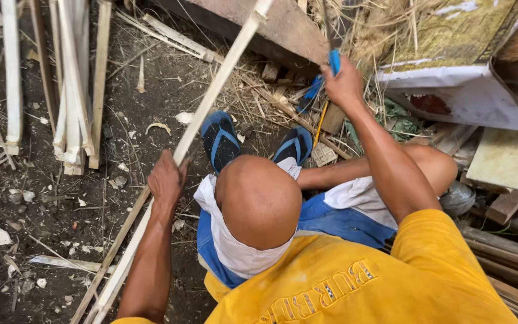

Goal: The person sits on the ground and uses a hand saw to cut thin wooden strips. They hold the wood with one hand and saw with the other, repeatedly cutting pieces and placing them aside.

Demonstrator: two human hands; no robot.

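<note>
L hand clamped round long pale bamboo strip, w/ strip slanting up past blue sandals on their left; R hand fisted on blue-handled tool, beyond sandals, upper right; bamboo slat stack well left of sandals.

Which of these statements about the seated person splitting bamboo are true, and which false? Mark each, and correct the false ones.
1. The left hand grips a long pale bamboo strip. True.
2. The right hand holds a red-handled tool. False: the handle is blue.
3. The person wears blue sandals. True.
4. The shirt is green. False: it is yellow.
5. A bundle of cut strips lies on the dirt ground. True.
</note>
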